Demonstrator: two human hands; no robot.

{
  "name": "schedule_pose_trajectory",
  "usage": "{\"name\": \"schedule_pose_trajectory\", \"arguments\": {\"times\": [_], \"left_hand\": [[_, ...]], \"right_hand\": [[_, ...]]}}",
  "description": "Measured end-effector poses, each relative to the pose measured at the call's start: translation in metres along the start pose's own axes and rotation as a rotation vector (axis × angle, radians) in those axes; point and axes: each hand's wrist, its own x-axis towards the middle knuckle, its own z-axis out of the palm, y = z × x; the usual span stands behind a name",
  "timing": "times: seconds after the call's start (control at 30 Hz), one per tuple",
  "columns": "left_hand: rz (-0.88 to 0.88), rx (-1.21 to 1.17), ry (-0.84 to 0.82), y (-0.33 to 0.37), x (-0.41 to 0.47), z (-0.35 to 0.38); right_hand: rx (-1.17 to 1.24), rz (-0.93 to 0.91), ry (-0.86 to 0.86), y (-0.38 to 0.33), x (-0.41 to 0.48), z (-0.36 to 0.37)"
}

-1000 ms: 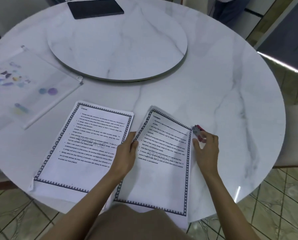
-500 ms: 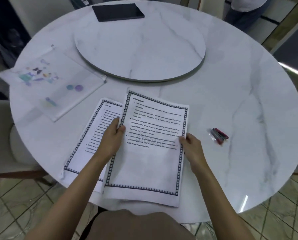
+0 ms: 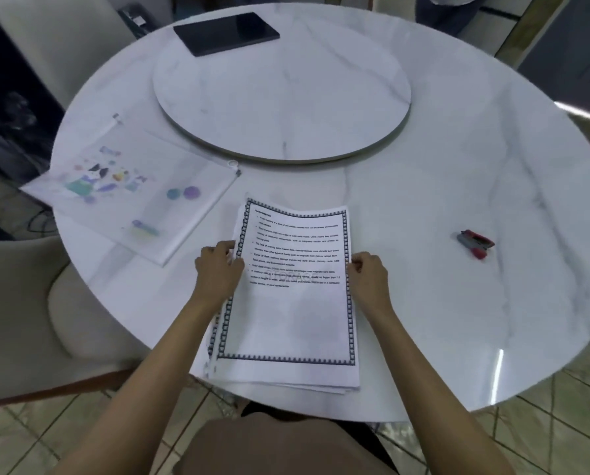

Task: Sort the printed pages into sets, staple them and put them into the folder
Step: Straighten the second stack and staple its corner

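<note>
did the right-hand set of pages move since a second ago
Yes. The pages slid left, away from the stapler, and now lie stacked on the other set, squared between the left hand and right hand.

The two page sets were merged into one stack of pages [image 3: 292, 303]; the right hand [image 3: 369, 274] released the stapler [image 3: 475, 244].

Hidden sheets, unreadable print

Lower pages in the stack of printed pages [image 3: 292, 303] show only offset edges; body text too blurred to read. Folder [image 3: 129, 190] artwork smeared; chair [image 3: 16, 303] cut off at left.
</note>
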Motion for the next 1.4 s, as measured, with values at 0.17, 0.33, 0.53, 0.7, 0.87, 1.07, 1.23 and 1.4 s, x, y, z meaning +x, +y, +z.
{"name": "schedule_pose_trajectory", "arguments": {"times": [0.17, 0.33, 0.53, 0.7, 0.87, 1.07, 1.23, 1.4], "left_hand": [[-0.047, -0.029, -0.111, -0.015, 0.012, -0.007], [-0.108, -0.290, -0.203, -0.014, 0.019, -0.017], [-0.173, -0.336, -0.291, -0.014, 0.031, -0.020], [0.005, -0.423, -0.234, 0.003, 0.024, -0.020], [0.231, -0.531, -0.074, 0.056, 0.025, -0.040], [0.523, -0.675, 0.188, 0.106, 0.017, -0.058], [0.487, -0.709, 0.108, 0.084, 0.017, -0.038], [0.399, -0.620, 0.034, 0.061, 0.018, -0.022]], "right_hand": [[0.015, 0.041, 0.090, 0.002, -0.014, 0.018], [0.146, 0.198, 0.074, -0.005, -0.011, 0.026], [0.294, 0.214, 0.043, -0.016, -0.015, 0.022], [0.441, 0.047, 0.095, -0.028, -0.023, 0.013], [0.549, -0.186, 0.181, -0.066, -0.016, -0.022], [0.712, -0.344, 0.347, -0.101, -0.010, -0.056], [0.784, -0.333, 0.240, -0.088, -0.015, -0.043], [0.721, -0.212, 0.119, -0.061, -0.011, -0.019]]}}
